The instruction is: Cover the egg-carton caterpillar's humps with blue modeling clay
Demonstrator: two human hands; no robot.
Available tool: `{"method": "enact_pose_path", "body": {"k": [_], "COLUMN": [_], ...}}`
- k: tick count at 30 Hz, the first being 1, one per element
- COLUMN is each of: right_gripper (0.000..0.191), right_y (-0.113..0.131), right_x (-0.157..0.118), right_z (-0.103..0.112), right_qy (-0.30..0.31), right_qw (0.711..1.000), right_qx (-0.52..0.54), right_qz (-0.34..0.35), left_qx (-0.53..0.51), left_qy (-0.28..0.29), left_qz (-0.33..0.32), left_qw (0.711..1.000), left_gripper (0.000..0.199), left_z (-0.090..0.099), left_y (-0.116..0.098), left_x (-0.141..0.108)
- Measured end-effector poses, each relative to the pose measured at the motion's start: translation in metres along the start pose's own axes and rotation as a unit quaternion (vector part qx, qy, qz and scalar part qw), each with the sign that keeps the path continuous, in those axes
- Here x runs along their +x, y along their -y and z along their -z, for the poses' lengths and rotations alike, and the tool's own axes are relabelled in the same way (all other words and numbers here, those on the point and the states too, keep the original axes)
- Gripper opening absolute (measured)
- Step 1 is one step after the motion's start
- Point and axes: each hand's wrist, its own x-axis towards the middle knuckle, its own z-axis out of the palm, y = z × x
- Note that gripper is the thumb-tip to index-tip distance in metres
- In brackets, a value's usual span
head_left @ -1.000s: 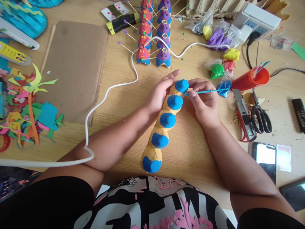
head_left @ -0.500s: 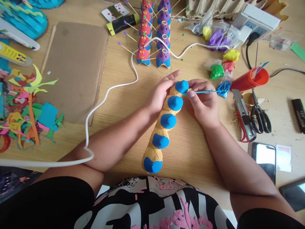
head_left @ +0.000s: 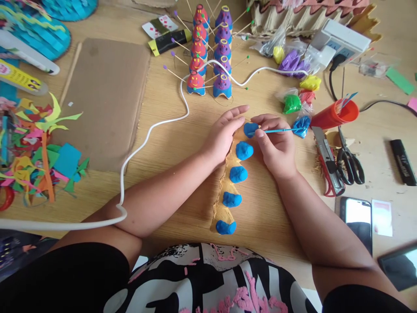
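Observation:
A strip of egg carton (head_left: 232, 161), painted yellow-orange with blue clay on its bumps, lies lengthwise between my forearms. My left hand (head_left: 224, 137) grips its far end from the left side, thumb along the top. Between thumb and fingers, my right hand (head_left: 276, 143) pinches a thin blue stick (head_left: 282, 130). The stick's left tip touches the blue clay (head_left: 250, 130) on the farthest bump. Beyond my hands stand a red-and-blue carton caterpillar (head_left: 196, 82) and a purple-and-blue one (head_left: 223, 84), both with faces and coloured pins.
A white cable (head_left: 153, 128) crosses the table and my left forearm. At right are clay bags (head_left: 292, 103), an orange cup (head_left: 335, 114), a cutter (head_left: 329, 161), scissors (head_left: 350, 163) and a phone (head_left: 358, 217). Left lie cardboard (head_left: 104, 104) and paper scraps (head_left: 42, 152).
The carton strip has rolled toward the right, showing more of its left edge, and its near end has shifted right. The blue stick's tip has come onto the farthest blue bump.

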Motion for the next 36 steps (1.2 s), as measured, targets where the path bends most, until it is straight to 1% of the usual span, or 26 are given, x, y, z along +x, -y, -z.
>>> {"method": "enact_pose_path", "body": {"k": [6, 12, 17, 20, 25, 31, 36], "right_gripper": [0.036, 0.037, 0.042, 0.045, 0.049, 0.053, 0.055], "right_y": [0.000, -0.002, -0.008, -0.012, -0.016, -0.019, -0.019], "right_x": [0.001, 0.002, 0.002, 0.003, 0.005, 0.005, 0.005], "right_z": [0.001, 0.003, 0.004, 0.006, 0.011, 0.010, 0.008], "right_qy": [0.002, -0.024, -0.024, -0.027, -0.014, -0.011, -0.029], "right_qw": [1.000, 0.999, 0.998, 0.996, 0.993, 0.995, 0.996], "right_qx": [0.019, 0.041, 0.055, 0.072, 0.093, 0.073, 0.061], "right_qz": [-0.004, -0.007, -0.026, -0.042, -0.069, -0.064, -0.055], "left_qx": [0.003, 0.021, 0.049, 0.063, 0.081, 0.089, 0.082], "left_qy": [-0.001, -0.003, 0.005, 0.002, 0.007, 0.001, 0.024], "left_qz": [-0.003, -0.012, -0.023, -0.036, -0.052, -0.048, -0.049], "left_qw": [1.000, 1.000, 0.999, 0.997, 0.995, 0.995, 0.995], "left_gripper": [0.034, 0.032, 0.035, 0.031, 0.026, 0.024, 0.028], "left_z": [-0.005, -0.010, -0.012, -0.012, -0.013, -0.014, -0.011], "left_y": [-0.001, -0.005, -0.003, -0.002, -0.004, -0.005, -0.003], "left_x": [-0.006, -0.010, -0.013, -0.015, -0.017, -0.018, -0.018]}}
